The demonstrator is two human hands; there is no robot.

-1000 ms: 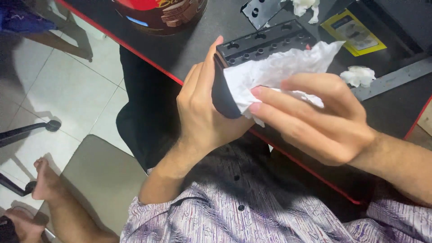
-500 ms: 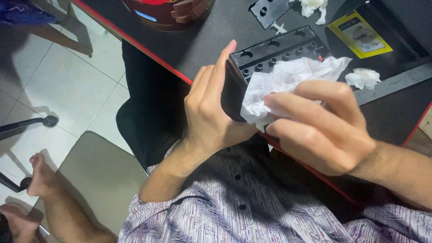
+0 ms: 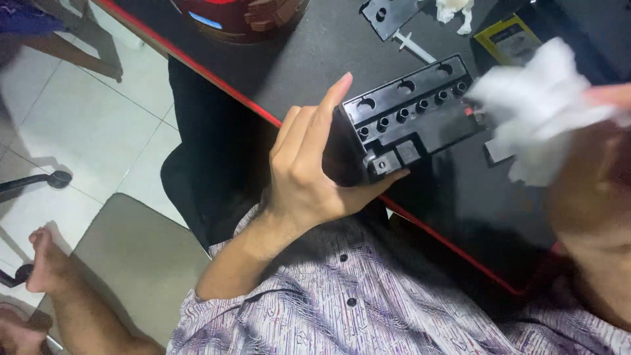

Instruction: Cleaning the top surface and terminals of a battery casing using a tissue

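Plastic part (image 3: 411, 118) gripped in left hand (image 3: 309, 174) | right hand (image 3: 591, 177), blurred, holds tissue (image 3: 536, 108) just beside

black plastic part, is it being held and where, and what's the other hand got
The left hand grips the black plastic part by its near end. The blurred right hand holds a crumpled white tissue, lifted off the part.

Person's body: left hand (image 3: 309, 177) bare, without rings; right hand (image 3: 591, 197) bare and blurred; shirt (image 3: 368, 309) pale lilac with fine wavy stripes, small dark buttons (image 3: 341, 258); bare foot (image 3: 43, 263).
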